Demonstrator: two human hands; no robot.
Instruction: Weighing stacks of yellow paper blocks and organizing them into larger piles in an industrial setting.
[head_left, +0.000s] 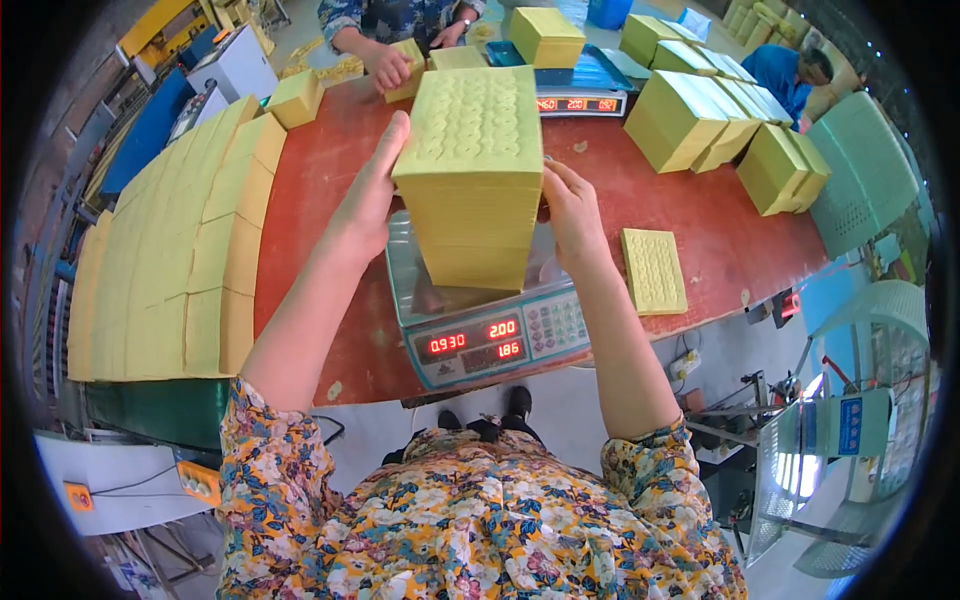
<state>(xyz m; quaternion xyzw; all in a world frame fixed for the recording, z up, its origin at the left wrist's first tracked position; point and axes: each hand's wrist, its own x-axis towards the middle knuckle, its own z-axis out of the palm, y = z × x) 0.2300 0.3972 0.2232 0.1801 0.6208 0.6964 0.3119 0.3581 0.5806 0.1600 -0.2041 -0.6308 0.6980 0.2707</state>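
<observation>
A tall stack of yellow paper (474, 200), its top embossed with rows of coin-like rings, stands upright over the pan of a digital scale (475, 345). My left hand (368, 195) presses on its left side, thumb up along the edge and the other fingers partly hidden. On the opposite side my right hand (575, 212) grips the stack, fingertips against its right face. Red digits glow on the scale's front panel. To the right of the scale a thin yellow embossed pad (654, 271) lies flat on the red table (720, 235).
Rows of yellow stacks (165, 260) line the table's left side, with more stacks (690, 115) at the back right. Across the table, a co-worker's hand (388, 66) touches a small stack near a second scale (580, 103). Another person (780, 80) bends down at the far right.
</observation>
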